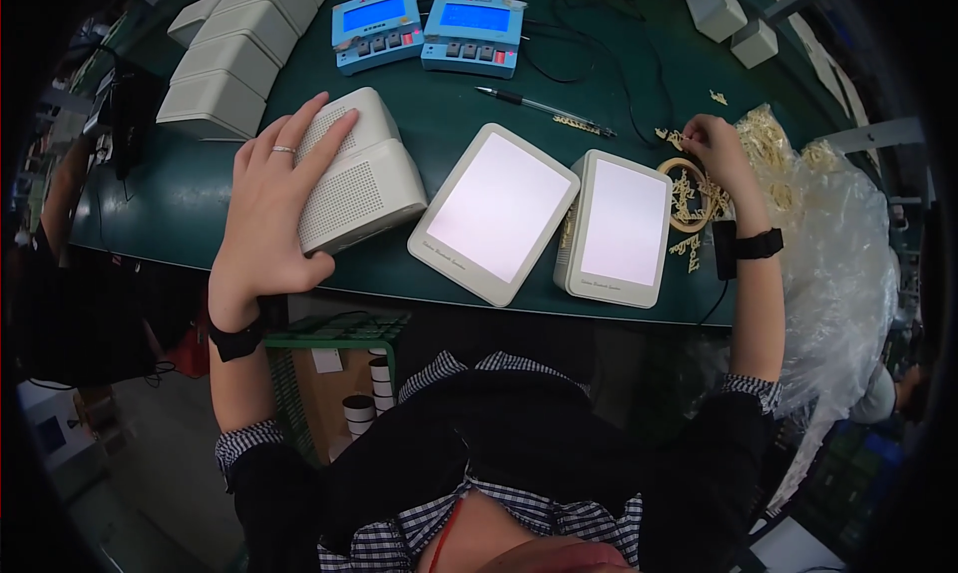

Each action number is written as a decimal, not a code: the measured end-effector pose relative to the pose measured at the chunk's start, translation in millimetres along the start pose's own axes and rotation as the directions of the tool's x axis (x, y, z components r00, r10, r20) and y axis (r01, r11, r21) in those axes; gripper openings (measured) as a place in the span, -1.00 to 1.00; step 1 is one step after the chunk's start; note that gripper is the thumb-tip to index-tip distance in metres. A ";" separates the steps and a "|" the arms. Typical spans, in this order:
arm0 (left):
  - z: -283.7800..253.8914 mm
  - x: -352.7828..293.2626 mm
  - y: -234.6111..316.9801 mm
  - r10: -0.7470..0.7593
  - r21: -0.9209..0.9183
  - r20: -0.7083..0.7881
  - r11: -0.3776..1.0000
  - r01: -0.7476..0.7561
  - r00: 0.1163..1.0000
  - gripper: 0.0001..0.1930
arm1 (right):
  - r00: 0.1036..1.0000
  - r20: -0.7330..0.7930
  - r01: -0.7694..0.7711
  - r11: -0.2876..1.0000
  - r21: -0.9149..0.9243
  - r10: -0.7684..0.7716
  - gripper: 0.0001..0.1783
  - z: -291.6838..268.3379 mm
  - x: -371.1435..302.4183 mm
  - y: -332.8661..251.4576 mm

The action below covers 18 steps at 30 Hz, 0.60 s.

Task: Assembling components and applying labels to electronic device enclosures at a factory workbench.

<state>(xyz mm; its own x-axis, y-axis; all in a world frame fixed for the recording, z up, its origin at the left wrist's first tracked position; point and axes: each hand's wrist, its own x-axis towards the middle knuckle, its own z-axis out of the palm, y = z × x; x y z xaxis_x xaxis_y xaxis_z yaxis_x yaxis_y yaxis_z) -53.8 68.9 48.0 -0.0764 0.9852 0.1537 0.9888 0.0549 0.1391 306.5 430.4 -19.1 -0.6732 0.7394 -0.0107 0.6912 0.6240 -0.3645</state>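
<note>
My left hand (pixel 274 199) lies over a pair of off-white speakers (pixel 344 199) with perforated grilles, standing side by side. Its fingers are spread across them, with the thumb at the near edge. At the right, my right hand (pixel 717 152) has thumb and forefinger pinched at a small cream-coloured piece (pixel 677 139), partly hidden by the fingertips. Just nearer lies a wooden-coloured ring (pixel 667 202) with many similar pieces in and around it. Between my hands are a tilted speaker (pixel 499 214) and another speaker (pixel 624 229), both showing bright white front panels.
A row of off-white boxes (pixel 225 74) stands at the far left. Two blue testers (pixel 377 29) with lit screens sit at the back, near a pen (pixel 544 112) and black cables. A clear plastic bag (pixel 833 234) of cream pieces is at the right. Two small white blocks (pixel 733 24) stand behind it.
</note>
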 end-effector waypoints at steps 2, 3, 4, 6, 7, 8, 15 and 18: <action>-0.6 -0.5 1.8 -0.019 0.002 -0.009 1.000 0.019 1.000 0.17 | 0.998 -0.048 0.038 0.999 0.014 -0.037 -0.85 1.7 1.2 5.4; -0.8 -0.4 3.1 -0.031 0.003 -0.016 1.000 0.031 0.999 0.16 | 0.998 -0.046 0.044 0.999 0.013 -0.044 -0.85 1.5 2.1 6.5; 0.7 0.2 4.4 -0.040 0.001 -0.023 0.999 0.040 0.999 0.15 | 0.998 -0.045 0.036 0.999 0.016 -0.035 -0.86 1.2 2.0 7.6; 4.1 -0.2 8.7 -0.060 0.002 -0.042 0.998 0.060 0.997 0.15 | 0.999 -0.043 0.025 0.999 0.023 -0.024 -0.86 -1.4 2.5 9.1; 5.4 -0.6 11.2 -0.076 0.006 -0.060 0.997 0.077 0.995 0.15 | 0.999 -0.041 0.032 0.999 0.019 -0.031 -0.86 -5.6 2.3 11.1; 6.0 -0.2 12.9 -0.091 0.009 -0.079 0.996 0.092 0.993 0.15 | 0.995 -0.081 0.061 0.998 -0.010 -0.061 -0.88 -12.6 0.9 14.1; 5.6 -4.7 3.8 -0.060 -0.070 -0.145 0.996 0.050 0.988 0.08 | 0.944 -0.266 0.145 0.969 -0.199 -0.196 -0.88 -64.4 -1.5 -62.0; 5.9 -11.8 -6.0 -0.072 -0.249 -0.224 0.968 0.014 0.972 0.01 | 0.908 -0.322 0.161 0.934 -0.320 -0.267 -0.90 -77.9 -2.8 -124.9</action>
<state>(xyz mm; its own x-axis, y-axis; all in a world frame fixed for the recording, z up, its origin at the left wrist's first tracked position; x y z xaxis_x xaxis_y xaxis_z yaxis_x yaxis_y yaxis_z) -58.2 57.9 39.6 -0.1740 0.9172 0.3585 0.9245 0.0267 0.3803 242.5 370.0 99.1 -0.7111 0.5868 0.3874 0.6213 0.7823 -0.0446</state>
